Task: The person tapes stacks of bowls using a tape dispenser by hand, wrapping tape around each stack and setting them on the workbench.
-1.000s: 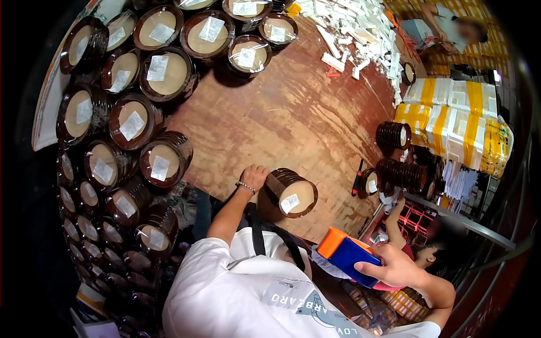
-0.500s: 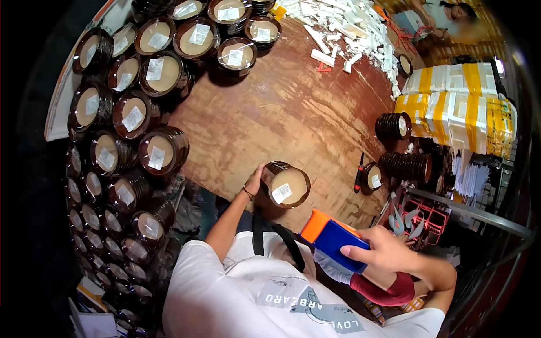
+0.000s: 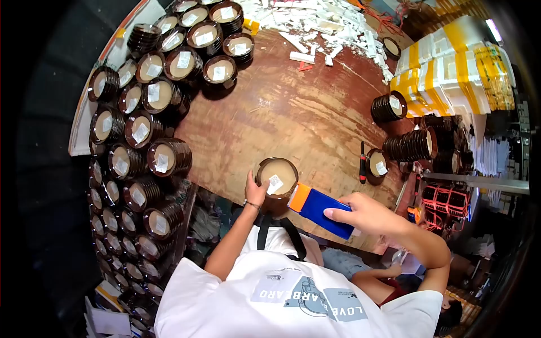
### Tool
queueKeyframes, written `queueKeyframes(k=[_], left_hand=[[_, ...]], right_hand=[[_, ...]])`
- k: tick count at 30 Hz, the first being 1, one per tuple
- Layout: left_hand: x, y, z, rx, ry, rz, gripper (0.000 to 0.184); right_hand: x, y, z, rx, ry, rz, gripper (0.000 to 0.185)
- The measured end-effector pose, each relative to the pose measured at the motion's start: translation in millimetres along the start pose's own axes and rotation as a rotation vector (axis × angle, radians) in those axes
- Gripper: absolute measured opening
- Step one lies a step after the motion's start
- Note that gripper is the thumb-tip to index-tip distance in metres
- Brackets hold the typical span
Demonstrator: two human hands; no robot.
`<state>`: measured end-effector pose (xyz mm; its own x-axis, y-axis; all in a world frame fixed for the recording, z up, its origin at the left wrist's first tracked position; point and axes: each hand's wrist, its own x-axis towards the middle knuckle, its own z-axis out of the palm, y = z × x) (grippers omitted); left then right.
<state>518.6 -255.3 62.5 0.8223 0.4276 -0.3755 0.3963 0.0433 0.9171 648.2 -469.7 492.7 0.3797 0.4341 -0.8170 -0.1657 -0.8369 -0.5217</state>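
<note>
A stack of dark brown round dishes (image 3: 279, 169) with a beige face and a white label (image 3: 274, 184) stands near the table's front edge. My left hand (image 3: 256, 192) grips its left side, thumb by the label. In my right hand (image 3: 360, 213) is a blue tape dispenser (image 3: 327, 213) with an orange toothed end, held close to the stack's lower right rim. Its underside and some of my right fingers are hidden.
Many similar dish stacks (image 3: 169, 158) crowd the left side. White foam scraps (image 3: 332, 25) cover the far end of the wooden table (image 3: 248, 118). At right are taped foam boxes (image 3: 451, 73), more stacks (image 3: 410, 146) and a black-and-red tool (image 3: 362, 163). Another person's arm (image 3: 383, 271) shows below.
The dispenser has moved up and left, nearer the stack. The stack now faces up more, and my left hand has shifted lower on its side. The head view has turned slightly.
</note>
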Motion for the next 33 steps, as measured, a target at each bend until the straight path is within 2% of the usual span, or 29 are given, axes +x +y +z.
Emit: queueKeyframes(k=[1,2,3,4,6,7,9,11,13,16,18,19,21,22,23,26,28,30,31,33], left_hand=[[6,-4,7,0.024,0.022,-0.138,0.086],[-4,44,13,-0.282,0.063,-0.237,0.074],[-3,43,16,-0.267,0.055,-0.228,0.074],[-1,41,16,-0.211,0.068,-0.205,0.066],[-2,36,20,-0.097,0.148,-0.162,0.051],[-1,37,19,-0.079,0.137,-0.155,0.051],[4,41,12,-0.225,0.048,-0.268,0.049],[5,44,9,-0.148,0.038,-0.258,0.052],[11,25,8,-0.188,0.101,-0.198,0.056],[5,53,11,-0.203,0.046,-0.224,0.054],[-2,82,13,-0.167,0.046,-0.301,0.049],[10,60,2,-0.125,0.002,-0.272,0.040],[8,94,7,-0.158,-0.021,-0.311,0.034],[20,85,-1,-0.121,-0.054,-0.296,0.030],[22,102,-1,-0.062,-0.071,-0.384,0.027],[45,104,-9,0.012,-0.121,-0.425,0.029],[47,124,-5,0.013,-0.105,-0.536,0.031],[51,130,-4,0.023,-0.112,-0.557,0.031],[53,132,-4,0.027,-0.113,-0.578,0.031],[56,126,-8,0.024,-0.118,-0.568,0.031]], right_hand=[[-1,11,0,0.010,0.009,-0.009,0.056],[4,27,3,0.016,0.006,-0.025,0.056],[4,40,4,0.025,0.003,-0.039,0.057],[2,48,0,0.045,0.011,-0.048,0.057],[-3,71,-15,-0.162,-0.041,-0.048,0.059],[-2,93,-25,-0.183,-0.057,-0.083,0.057],[5,157,-33,-0.203,0.089,-0.417,0.059],[17,226,-43,-0.196,0.009,-0.243,0.057],[14,269,-35,0.156,0.027,-0.118,0.048],[35,334,-10,0.201,0.105,-0.129,0.046],[50,333,9,0.133,0.070,-0.017,0.046],[65,342,22,0.166,0.075,-0.012,0.046],[115,364,50,0.168,0.115,-0.119,0.046],[134,368,60,0.187,0.121,-0.119,0.046],[151,368,71,0.224,0.140,-0.145,0.046],[181,345,85,0.316,0.180,-0.208,0.047],[201,325,90,0.372,0.203,-0.239,0.049],[237,309,99,0.303,0.095,-0.018,0.057],[257,300,107,0.309,0.095,-0.017,0.057],[287,275,118,0.068,0.182,-0.091,0.056]])
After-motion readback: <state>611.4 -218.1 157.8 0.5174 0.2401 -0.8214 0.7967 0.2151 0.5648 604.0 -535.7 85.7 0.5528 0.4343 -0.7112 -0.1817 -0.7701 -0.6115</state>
